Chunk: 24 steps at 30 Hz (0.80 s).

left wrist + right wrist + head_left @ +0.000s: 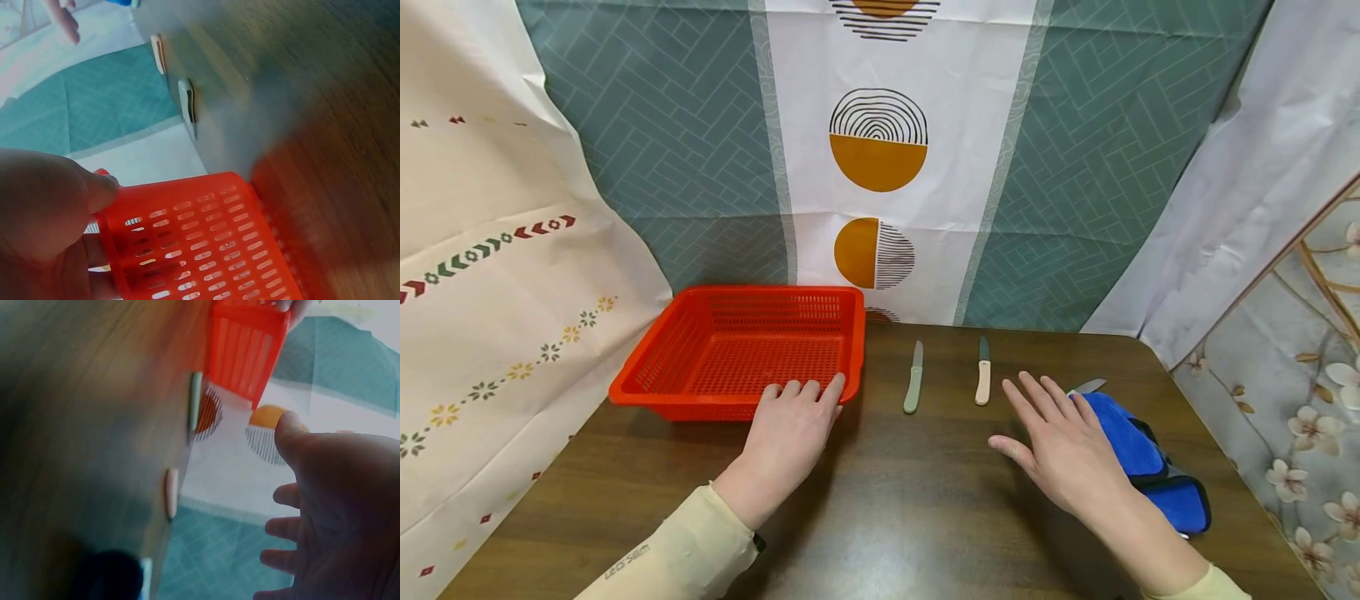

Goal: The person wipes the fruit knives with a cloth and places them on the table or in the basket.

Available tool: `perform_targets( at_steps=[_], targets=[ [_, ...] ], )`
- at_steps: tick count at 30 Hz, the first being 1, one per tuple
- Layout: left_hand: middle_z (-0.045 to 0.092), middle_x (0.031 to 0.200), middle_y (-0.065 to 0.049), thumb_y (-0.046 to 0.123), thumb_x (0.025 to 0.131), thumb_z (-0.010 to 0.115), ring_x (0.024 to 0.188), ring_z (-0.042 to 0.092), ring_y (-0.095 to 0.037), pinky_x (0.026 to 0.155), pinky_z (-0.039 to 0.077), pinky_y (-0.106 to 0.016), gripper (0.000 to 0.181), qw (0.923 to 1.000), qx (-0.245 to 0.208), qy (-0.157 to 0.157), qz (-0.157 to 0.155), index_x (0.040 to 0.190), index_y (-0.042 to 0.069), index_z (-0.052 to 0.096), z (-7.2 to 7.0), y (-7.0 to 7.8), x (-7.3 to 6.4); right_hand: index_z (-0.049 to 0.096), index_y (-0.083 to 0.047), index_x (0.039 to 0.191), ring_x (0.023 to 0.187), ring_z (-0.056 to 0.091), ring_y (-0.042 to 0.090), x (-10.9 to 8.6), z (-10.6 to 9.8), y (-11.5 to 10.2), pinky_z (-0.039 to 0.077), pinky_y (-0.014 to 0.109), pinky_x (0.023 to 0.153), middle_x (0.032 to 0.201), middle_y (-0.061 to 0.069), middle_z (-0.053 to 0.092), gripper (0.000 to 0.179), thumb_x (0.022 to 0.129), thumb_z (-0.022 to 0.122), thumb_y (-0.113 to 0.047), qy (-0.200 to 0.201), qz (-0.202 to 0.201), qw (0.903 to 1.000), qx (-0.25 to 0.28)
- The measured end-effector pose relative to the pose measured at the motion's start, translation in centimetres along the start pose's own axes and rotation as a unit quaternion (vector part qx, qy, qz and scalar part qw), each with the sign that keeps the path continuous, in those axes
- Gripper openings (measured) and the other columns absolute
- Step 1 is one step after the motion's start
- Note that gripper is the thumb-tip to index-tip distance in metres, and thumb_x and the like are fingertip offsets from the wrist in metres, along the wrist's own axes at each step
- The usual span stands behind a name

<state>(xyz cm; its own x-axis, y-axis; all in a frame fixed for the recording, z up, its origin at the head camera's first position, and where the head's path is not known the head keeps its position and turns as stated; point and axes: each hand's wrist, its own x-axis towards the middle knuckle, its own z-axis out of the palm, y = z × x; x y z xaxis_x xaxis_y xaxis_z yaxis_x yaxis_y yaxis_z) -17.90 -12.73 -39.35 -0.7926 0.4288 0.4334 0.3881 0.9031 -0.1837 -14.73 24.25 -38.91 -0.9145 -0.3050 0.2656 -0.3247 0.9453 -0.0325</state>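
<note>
My left hand (pixel 795 433) grips the near rim of a red plastic basket (pixel 658 367) close to its right corner. In the left wrist view the thumb (pixel 103 190) lies over the rim, with the other fingers on the far side of the wall. My right hand (pixel 1060 437) hovers over the table, palm down, fingers straight and spread, holding nothing. Left of it lie a paring knife with a pale pink handle (pixel 982 383) and another with a green handle (pixel 913 392). By its fingertips, a third knife's blade (pixel 1090 385) shows, the rest hidden.
A blue cloth with black edging (pixel 1176 504) lies bunched on the right side of the brown wooden table (pixel 910 508), partly behind my right hand. Patterned curtains (pixel 700 167) hang along the table's back and sides.
</note>
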Motion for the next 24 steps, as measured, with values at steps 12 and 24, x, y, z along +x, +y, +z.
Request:
perform_targets(
  at_steps=[12,24],
  targets=[
    [0.065,0.148,-0.020,0.042,0.101,0.079,0.134,0.061,-0.044,0.106,0.050,-0.061,0.066,1.0000,0.000,0.007,-0.001,0.155,0.009,0.061,-0.3,0.6,0.1,0.041,-0.008,0.170,0.156,0.033,0.052,-1.3,1.1,3.6,0.026,0.077,0.120,0.172,0.025,0.038,0.086,0.107,0.064,-0.062,-0.031,0.049,0.9983,-0.006],
    [0.054,0.162,-0.021,0.050,0.104,0.074,0.150,0.048,-0.046,0.119,0.038,-0.066,0.072,0.9999,-0.012,-0.001,0.000,0.162,0.012,0.055,-0.6,1.9,1.2,0.042,-0.006,0.168,0.154,0.035,0.053,-1.9,1.7,5.9,0.025,0.079,0.118,0.170,0.029,0.038,0.086,0.107,0.062,-0.063,-0.029,0.075,0.9967,-0.011]
  ],
)
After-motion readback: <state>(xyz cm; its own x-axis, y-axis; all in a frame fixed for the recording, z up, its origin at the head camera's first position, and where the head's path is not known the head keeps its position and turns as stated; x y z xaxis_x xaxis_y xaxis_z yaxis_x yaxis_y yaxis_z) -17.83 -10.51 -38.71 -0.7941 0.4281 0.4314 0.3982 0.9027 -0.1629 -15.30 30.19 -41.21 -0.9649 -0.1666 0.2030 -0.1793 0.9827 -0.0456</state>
